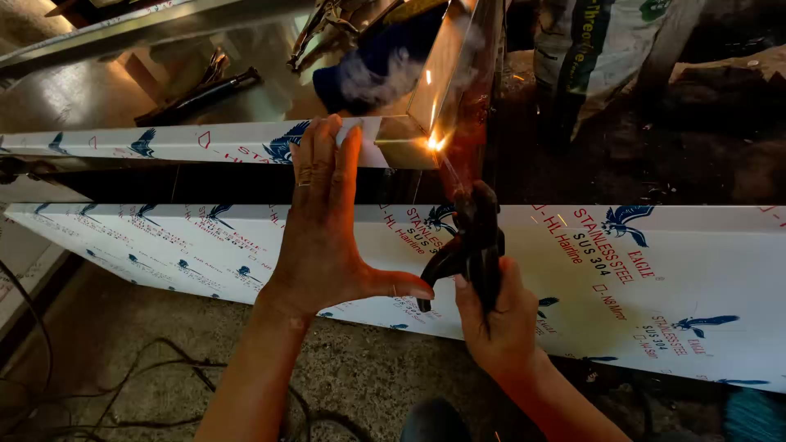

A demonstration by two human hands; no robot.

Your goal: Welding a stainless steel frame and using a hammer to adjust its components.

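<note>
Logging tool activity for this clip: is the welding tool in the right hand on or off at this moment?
On. The welding tool in the right hand reaches a bright glow with sparks at the metal corner, and smoke rises above it.

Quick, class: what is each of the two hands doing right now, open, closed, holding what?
Left hand: open, flat, fingers together, raised beside the sparks, holding nothing.
Right hand: closed around the dark electrode holder, its rod reaching the sparks.

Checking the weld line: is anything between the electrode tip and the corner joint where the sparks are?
Nothing visible. The right hand holds the electrode holder, its rod reaching the glowing joint unobstructed. The left hand rests flat on the film-wrapped steel section, left of the rod.
</note>
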